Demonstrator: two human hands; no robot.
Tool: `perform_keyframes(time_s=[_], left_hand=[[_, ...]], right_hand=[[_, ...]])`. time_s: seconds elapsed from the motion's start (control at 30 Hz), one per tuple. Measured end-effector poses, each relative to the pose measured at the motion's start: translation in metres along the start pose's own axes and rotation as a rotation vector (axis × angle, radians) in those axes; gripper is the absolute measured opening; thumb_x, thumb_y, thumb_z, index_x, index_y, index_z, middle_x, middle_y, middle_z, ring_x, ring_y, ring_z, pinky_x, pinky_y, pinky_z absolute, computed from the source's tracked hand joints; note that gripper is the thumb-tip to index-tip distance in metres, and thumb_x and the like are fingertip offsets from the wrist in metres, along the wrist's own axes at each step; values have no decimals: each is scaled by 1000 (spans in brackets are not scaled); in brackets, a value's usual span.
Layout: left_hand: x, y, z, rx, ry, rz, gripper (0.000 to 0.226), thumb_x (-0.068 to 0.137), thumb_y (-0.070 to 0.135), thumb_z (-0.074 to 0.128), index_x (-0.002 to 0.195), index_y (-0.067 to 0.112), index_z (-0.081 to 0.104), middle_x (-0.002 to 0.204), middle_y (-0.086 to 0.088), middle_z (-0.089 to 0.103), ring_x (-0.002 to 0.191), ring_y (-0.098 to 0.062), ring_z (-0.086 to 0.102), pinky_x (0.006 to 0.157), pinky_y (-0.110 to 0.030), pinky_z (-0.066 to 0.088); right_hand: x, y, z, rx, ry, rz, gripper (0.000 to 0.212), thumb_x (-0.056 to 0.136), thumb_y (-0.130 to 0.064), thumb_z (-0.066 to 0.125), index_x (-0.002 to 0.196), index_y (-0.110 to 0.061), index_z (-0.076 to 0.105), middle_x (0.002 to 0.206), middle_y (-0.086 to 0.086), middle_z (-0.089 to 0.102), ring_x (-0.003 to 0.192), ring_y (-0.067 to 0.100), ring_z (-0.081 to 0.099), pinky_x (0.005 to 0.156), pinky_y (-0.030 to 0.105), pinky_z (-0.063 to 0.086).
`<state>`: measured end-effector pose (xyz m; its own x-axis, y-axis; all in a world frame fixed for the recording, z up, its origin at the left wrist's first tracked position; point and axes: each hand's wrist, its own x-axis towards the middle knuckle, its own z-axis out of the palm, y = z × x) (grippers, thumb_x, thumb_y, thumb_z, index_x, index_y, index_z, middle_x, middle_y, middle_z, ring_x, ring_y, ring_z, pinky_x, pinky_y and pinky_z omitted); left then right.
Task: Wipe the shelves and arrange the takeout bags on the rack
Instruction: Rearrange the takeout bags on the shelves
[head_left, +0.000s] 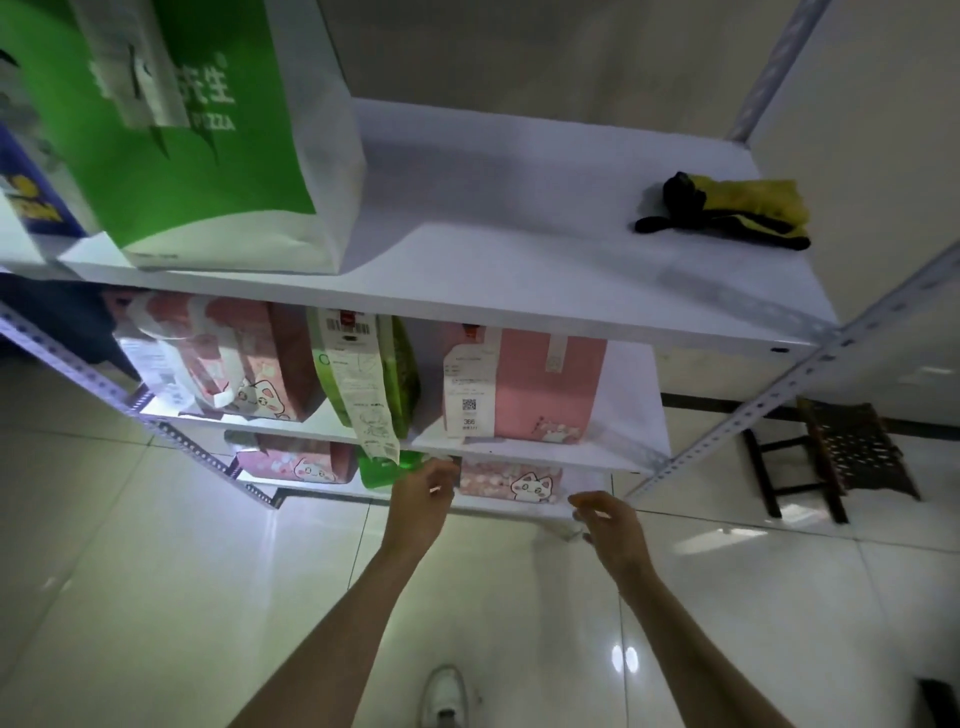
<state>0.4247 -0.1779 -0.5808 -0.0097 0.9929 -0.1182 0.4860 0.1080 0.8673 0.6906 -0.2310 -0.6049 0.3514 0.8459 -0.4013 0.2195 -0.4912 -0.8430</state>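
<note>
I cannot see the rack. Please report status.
Both hands empty, reaching to lowest shelf. Pink cat bag there. Cloth on top shelf.

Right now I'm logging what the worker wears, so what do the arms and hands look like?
Both forearms are bare, with no sleeves in view. The left hand and right hand wear no gloves, and no rings, watch or bracelet show. Lower down, a white shoe is visible on the tiled floor.
</note>
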Motion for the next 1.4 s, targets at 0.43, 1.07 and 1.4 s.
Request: perform_keyframes(time_s=[0.43, 1.07, 1.4], left_hand=[[-72, -65, 48, 141, -65, -125, 26, 91, -5, 58, 99, 14, 75, 97, 3, 76, 93, -13, 71, 89, -30, 56], [101, -297, 212, 165, -13, 187, 33, 93, 10, 70, 125, 13, 61, 138, -11, 46, 114, -26, 57, 104, -29, 45], [114, -296, 208, -127, -225, 80, 32, 88, 0, 77, 116, 8, 64, 120, -12, 64, 107, -32, 65, 70, -18, 52]], right_hand=[[-47, 99, -7, -185, -93, 28, 19, 96, -2, 62, 96, -13, 77, 96, 4, 75, 83, 23, 72, 71, 33, 54], [190, 280, 102, -263, 89, -379, 34, 96, -7, 66, 130, -8, 63, 165, 13, 22, 157, 23, 13, 117, 33, 28], [206, 258, 91, 59, -265, -155, 50, 94, -36, 68, 140, -40, 50, 155, -13, 34, 133, 19, 40, 108, 47, 33]])
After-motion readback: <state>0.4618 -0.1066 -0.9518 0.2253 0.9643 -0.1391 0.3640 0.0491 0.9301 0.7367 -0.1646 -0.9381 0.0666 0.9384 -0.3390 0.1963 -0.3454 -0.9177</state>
